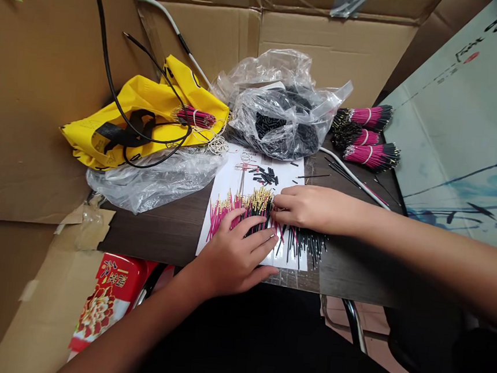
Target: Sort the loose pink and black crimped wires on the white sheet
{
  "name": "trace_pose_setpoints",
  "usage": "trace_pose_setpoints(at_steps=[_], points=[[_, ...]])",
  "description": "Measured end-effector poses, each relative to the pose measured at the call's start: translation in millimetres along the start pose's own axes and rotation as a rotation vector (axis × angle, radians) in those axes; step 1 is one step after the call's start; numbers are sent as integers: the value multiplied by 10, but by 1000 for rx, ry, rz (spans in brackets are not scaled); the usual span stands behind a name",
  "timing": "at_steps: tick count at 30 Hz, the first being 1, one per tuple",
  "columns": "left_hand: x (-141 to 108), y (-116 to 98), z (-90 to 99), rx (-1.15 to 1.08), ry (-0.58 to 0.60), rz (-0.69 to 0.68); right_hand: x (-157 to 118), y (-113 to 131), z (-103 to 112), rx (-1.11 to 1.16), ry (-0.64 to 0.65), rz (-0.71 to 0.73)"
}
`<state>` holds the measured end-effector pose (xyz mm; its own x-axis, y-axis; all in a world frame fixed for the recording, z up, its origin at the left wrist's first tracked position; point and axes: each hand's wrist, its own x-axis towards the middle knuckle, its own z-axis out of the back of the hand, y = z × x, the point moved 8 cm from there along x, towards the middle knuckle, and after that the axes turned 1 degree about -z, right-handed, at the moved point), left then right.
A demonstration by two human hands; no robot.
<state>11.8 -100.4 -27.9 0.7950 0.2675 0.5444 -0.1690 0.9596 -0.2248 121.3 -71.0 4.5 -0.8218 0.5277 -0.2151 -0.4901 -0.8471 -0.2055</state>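
Note:
My left hand point(238, 249) lies with its fingers spread across a row of pink and black wires with gold-coloured tips point(261, 200). To its right, my right hand point(301, 207) has its fingers closed together at the end of that row; what sits between the fingertips is hidden. Just beyond the hands, short black sleeves point(267, 175) lie loose on a white printed sheet point(227, 176). More black wires point(308, 247) fan out below my right hand, over the sheet's edge and onto the dark table.
A clear plastic bag point(280, 119) of black pieces stands behind the sheet. Tied wire bundles point(370, 155) lie at the back right. On the left are a yellow bag point(147, 102), a black cable point(105, 75) and crumpled plastic point(153, 181). Cardboard point(200, 37) walls the back.

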Motion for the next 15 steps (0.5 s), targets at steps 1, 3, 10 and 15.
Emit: trace_pose_setpoints(at_steps=[1,3,10,15], points=[[-1,6,1,-5,0,6,2,15,-5,-19,7,23],[-2,16,5,-12,-1,15,-12,40,-8,-44,9,60],[1,36,-16,-30,28,32,-38,30,-34,6,31,49],[-3,47,5,-26,-1,44,20,-38,-74,176,67,-5]])
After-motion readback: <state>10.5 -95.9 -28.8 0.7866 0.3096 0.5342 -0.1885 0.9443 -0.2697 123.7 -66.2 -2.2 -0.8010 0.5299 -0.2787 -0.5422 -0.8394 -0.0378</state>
